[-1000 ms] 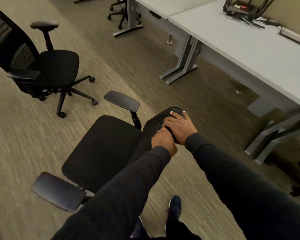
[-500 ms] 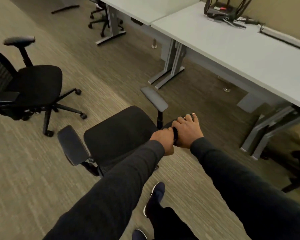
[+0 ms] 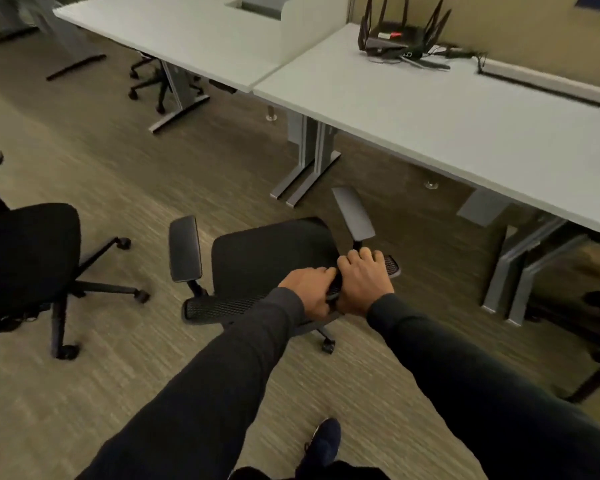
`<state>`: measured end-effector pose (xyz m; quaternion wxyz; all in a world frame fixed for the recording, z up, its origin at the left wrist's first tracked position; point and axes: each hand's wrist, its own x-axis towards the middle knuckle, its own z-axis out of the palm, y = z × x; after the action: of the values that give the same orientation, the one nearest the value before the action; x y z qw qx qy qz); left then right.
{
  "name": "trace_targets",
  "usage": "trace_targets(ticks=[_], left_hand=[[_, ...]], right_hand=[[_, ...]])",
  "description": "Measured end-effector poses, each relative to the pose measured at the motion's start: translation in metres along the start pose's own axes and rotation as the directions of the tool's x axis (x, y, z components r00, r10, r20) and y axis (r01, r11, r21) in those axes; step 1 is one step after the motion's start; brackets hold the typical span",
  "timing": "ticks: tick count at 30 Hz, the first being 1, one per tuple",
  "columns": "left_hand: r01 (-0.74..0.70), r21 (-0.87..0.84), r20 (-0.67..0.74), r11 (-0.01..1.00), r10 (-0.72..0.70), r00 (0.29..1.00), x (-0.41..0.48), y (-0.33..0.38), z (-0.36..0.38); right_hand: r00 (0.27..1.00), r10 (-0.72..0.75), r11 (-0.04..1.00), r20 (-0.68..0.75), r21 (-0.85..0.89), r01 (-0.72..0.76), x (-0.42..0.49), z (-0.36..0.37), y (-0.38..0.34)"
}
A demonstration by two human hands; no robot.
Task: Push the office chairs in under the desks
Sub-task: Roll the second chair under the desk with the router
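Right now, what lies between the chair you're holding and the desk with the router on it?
In the head view, only bare carpet separates the held chair from the desk; the desk's grey legs stand off to the left.

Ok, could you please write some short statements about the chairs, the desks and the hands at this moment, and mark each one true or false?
1. Both hands hold the top edge of the backrest. True: the left hand and the right hand close their grip side by side on the held chair.
2. The held chair is already under the desk. False: it stands on the carpet, clear of the near desk.
3. A second chair stands free at the left. True.
4. The near desk carries a laptop. False: a black router with antennas sits at its far side.
5. The held chair has no armrests. False: two armrests show, one on each side of the seat.
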<state>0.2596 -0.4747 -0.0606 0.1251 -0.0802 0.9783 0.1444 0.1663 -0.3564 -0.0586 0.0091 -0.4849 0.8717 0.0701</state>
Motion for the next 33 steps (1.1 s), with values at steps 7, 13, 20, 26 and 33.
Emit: trace_targets(ticks=[7,13,20,26,33], left_hand=[[-0.087,0.087,0.005,0.992,0.087,0.996,0.054,-0.068,-0.036],[-0.177,0.165,0.038,0.970,0.173,0.984,0.105,-0.142,-0.070],[-0.109,0.349,0.063,0.931,0.093,0.994,0.159,-0.248,-0.122],[0.089,0.392,-0.002,0.916,-0.096,0.995,0.217,-0.293,-0.158],[0.299,0.475,-0.129,0.828,-0.271,0.954,0.298,-0.299,-0.179]], right_hand=[[0.989,0.147,0.986,0.002,0.074,-0.147,0.068,-0.003,-0.003],[0.948,0.316,0.946,-0.027,0.085,-0.313,0.129,0.000,-0.002],[0.861,0.508,0.858,0.027,0.075,-0.509,0.201,-0.008,0.012],[0.820,0.569,0.816,0.069,0.077,-0.573,0.263,-0.016,0.031],[0.807,0.589,0.799,0.048,0.114,-0.590,0.323,-0.012,0.065]])
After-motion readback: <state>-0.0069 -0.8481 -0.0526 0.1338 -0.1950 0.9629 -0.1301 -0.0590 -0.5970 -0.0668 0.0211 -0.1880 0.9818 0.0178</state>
